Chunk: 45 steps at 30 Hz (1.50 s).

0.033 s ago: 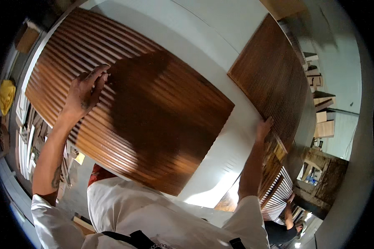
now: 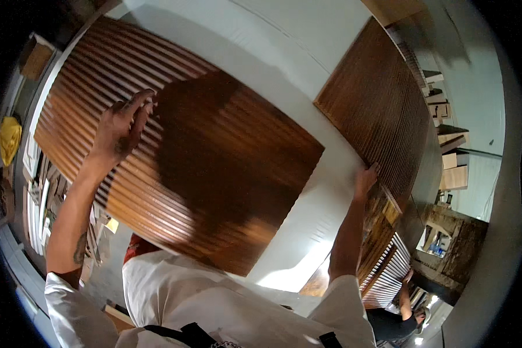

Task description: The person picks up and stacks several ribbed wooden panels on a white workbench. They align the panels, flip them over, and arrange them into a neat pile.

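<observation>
A large brown ridged wood panel (image 2: 238, 156) lies on a pale table in front of me, its middle darkened by a shadow. Above its left part is my left hand (image 2: 120, 124), fingers bent and drawn together at the tips; whatever they may pinch is too small to make out. To the right, a second dark, finely ridged panel (image 2: 377, 98) lies on the table. My right hand (image 2: 366, 178) is closed at its near edge, with the fingertips over the panel's surface and the thumb side partly hidden.
Pale sheeting (image 2: 307, 209) covers the table between the panels. At lower right, another person's hand (image 2: 408, 275) touches a slatted brown panel (image 2: 388, 272). Wood offcuts (image 2: 453, 177) stand along the right wall, more lie at left below the table. A yellow bag (image 2: 9, 141) is at far left.
The view has shifted very slightly, and the panels appear a touch further left. Both hands keep the same places and shapes.
</observation>
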Motion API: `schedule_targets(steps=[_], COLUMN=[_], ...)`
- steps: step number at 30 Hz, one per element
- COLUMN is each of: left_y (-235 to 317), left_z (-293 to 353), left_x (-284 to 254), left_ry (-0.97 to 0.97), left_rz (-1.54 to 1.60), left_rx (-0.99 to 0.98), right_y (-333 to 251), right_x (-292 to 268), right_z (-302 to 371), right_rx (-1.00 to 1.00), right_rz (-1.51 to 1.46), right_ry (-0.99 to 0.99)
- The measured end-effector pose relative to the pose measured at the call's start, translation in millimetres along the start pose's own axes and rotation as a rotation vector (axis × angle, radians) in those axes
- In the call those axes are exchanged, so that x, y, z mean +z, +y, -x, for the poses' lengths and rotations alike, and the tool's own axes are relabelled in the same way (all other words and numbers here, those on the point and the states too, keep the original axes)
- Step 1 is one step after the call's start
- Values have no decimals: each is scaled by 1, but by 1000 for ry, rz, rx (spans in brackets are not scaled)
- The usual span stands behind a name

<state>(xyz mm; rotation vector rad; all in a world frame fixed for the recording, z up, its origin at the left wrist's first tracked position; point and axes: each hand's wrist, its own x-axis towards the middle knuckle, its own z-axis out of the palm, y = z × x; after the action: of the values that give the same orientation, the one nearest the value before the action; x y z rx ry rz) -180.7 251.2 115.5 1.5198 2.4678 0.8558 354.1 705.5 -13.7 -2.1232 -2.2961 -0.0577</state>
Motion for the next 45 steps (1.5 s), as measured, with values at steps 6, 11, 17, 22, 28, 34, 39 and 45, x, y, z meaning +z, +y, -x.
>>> schedule_targets(steps=[6, 11, 17, 22, 28, 34, 39, 45], left_y=[57, 81, 122, 120, 163, 91, 66, 12], left_z=[-100, -198, -257, -254, -257, -269, -223, -94], left_x=[80, 186, 258, 288, 201, 103, 35, -59], left_ry=[-199, -26, -476, -416, -315, -322, -501, -387], left_rz=[183, 497, 945, 823, 925, 1074, 1118, 1391], left_rx=[-1, 43, -375, -38, -511, 64, -223, -372], right_y=[-38, -20, -35, -67, -20, -107, -139, -188], right_x=[-38, -29, -23, -64, -70, -183, -225, -247], right_z=[19, 34, 52, 51, 85, 170, 255, 360], right_rx=[-53, 239, 184, 432, 238, 150, 160, 196], right_rz=[38, -1015, -1311, -1387, -1716, -1717, -1724, -1709], right_ry=[-268, -32, -61, -69, 148, 213, 236, 279])
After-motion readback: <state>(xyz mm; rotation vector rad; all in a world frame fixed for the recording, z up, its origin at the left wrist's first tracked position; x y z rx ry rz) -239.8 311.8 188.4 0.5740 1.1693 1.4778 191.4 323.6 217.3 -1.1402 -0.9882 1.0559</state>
